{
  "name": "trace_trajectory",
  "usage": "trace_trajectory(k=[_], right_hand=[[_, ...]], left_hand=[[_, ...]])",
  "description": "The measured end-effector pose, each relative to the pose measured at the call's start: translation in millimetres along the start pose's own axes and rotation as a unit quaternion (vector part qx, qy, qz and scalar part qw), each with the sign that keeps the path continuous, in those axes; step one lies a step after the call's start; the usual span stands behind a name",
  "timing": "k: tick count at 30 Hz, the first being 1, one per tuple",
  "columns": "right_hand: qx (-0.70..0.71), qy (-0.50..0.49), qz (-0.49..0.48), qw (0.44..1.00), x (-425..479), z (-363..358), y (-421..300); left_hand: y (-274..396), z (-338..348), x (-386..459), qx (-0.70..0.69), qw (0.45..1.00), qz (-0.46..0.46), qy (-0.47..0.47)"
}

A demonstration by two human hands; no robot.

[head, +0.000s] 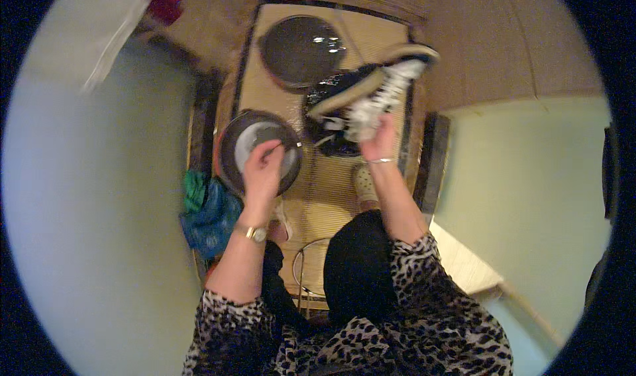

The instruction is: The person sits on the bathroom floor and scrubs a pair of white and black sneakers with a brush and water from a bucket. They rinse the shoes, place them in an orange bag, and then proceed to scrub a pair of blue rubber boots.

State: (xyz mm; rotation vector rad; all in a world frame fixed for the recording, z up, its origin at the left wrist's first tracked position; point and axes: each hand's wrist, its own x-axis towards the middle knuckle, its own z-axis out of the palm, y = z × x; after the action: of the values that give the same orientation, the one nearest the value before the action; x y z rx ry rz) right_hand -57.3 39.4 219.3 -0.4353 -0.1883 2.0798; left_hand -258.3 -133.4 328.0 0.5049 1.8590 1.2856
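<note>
My right hand (378,140) grips a sneaker (370,95) with a dark and white upper, pale laces and a beige sole, slightly blurred. The sneaker is held tilted above a glossy black thing (318,122), perhaps a plastic bag, which it partly hides. Over the left basin (231,177), my left hand (263,165) has its fingers pinched around a thin dark stick-like thing (290,146) with a pale tip, possibly a small brush. White foam (243,145) floats on the dark water in this basin.
A second round basin (298,53) of dark water stands farther off on the ribbed mat (308,182). Blue and green cloth or bags (211,222) lie at left. My perforated clog (365,182) and a metal-framed stool (302,271) are near. Walls flank both sides.
</note>
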Motion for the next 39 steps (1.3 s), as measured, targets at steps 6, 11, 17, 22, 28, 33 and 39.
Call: trace_trajectory(k=[6, 11, 17, 22, 28, 33, 39], right_hand=[[-0.019, 0.020, 0.025, 0.999, -53.6, 16.7, -14.2], [-0.106, 0.044, 0.039, 0.993, -48.8, 24.8, -31.1], [-0.144, 0.000, 0.102, 0.984, -47.4, 12.2, -34.6], [-0.175, -0.021, 0.128, 0.976, -43.8, 4.9, -58.8], [-0.224, -0.010, 0.167, 0.960, -55.7, 16.2, -66.9], [-0.239, -0.008, 0.150, 0.959, -53.9, 5.2, -87.4], [-0.277, 0.014, 0.163, 0.947, -41.9, -3.4, -112.6]], left_hand=[[-19.0, -1.2, 7.0, -0.230, 0.961, -0.156, 0.004], [-6.7, -1.6, 23.8, -0.378, 0.887, -0.240, -0.114], [29.8, 16.7, -23.4, -0.388, 0.904, -0.147, -0.100], [45.7, 31.0, -46.8, -0.393, 0.891, -0.135, -0.181], [33.7, 28.4, -76.3, -0.496, 0.862, -0.039, -0.102], [-4.3, 50.3, -54.6, -0.484, 0.864, 0.010, -0.137], [-7.5, 74.5, -45.4, -0.542, 0.832, -0.022, -0.116]])
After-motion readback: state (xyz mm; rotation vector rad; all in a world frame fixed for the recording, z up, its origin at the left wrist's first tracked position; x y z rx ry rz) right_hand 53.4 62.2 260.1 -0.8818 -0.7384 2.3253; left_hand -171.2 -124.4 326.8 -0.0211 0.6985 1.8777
